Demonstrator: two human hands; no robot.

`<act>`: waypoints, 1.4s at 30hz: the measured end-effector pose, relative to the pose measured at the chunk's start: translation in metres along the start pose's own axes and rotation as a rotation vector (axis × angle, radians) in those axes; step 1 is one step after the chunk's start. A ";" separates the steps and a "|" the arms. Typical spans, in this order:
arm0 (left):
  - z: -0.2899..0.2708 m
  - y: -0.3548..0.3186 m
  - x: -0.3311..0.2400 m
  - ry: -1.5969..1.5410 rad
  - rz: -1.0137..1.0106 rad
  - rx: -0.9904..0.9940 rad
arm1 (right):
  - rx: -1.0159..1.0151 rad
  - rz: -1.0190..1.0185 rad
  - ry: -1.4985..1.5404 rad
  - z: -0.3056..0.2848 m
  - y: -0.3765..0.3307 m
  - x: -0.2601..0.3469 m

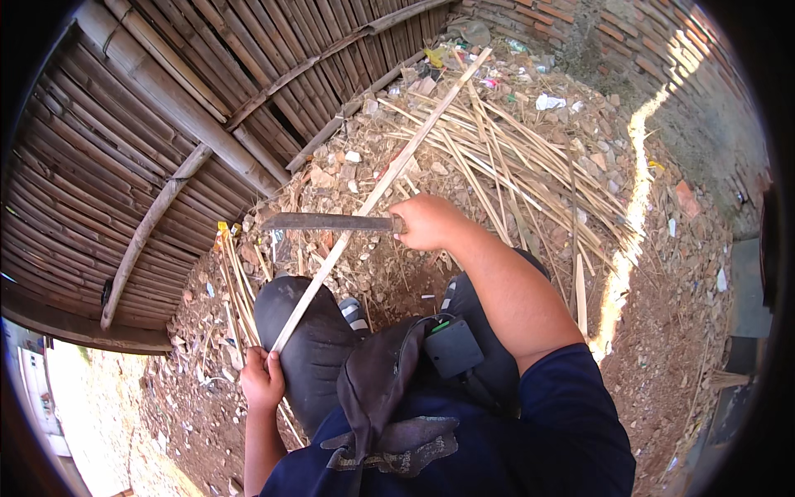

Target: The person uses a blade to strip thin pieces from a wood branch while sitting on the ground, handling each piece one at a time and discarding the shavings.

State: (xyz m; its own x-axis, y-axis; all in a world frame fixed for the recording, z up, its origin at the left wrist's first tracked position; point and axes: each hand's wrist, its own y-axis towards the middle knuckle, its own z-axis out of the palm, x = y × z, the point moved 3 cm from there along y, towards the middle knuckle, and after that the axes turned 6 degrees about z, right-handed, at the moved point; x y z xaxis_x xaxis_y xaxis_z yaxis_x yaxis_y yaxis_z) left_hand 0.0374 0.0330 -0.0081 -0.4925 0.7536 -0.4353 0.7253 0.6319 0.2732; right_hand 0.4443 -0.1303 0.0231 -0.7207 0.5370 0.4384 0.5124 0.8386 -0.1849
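Note:
My right hand (426, 222) is closed round the handle of a machete (331, 221), whose dark blade points left. The blade lies across a long pale bamboo strip (389, 175); whether it bites into the strip I cannot tell. My left hand (263, 379) grips the strip's near end beside my left knee. From there the strip slants up and away to the right, over the rubble. Several thin bamboo strips (238, 277) lie on the ground just beyond my left hand.
A spread pile of split bamboo strips (513, 157) covers the rubble ground (671, 273) ahead and right. A bamboo-slat wall (190, 108) closes the left side, a brick wall (633, 45) the far right. A black box (453, 348) rests in my lap.

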 end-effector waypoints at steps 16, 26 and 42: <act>0.004 -0.001 0.003 -0.017 -0.007 -0.018 | -0.098 0.043 0.023 -0.016 -0.007 -0.012; 0.005 -0.002 0.008 -0.021 -0.003 0.005 | 0.037 0.093 0.039 -0.009 0.003 -0.014; -0.004 0.004 0.004 0.097 0.063 0.009 | -0.089 0.211 0.020 -0.008 0.019 -0.048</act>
State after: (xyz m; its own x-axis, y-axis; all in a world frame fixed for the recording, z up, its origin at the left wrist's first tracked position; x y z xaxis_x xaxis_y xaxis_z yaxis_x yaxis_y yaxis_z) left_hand 0.0366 0.0391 -0.0054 -0.4897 0.8062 -0.3321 0.7604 0.5812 0.2897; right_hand 0.4926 -0.1414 0.0058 -0.5842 0.6973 0.4152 0.6908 0.6958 -0.1966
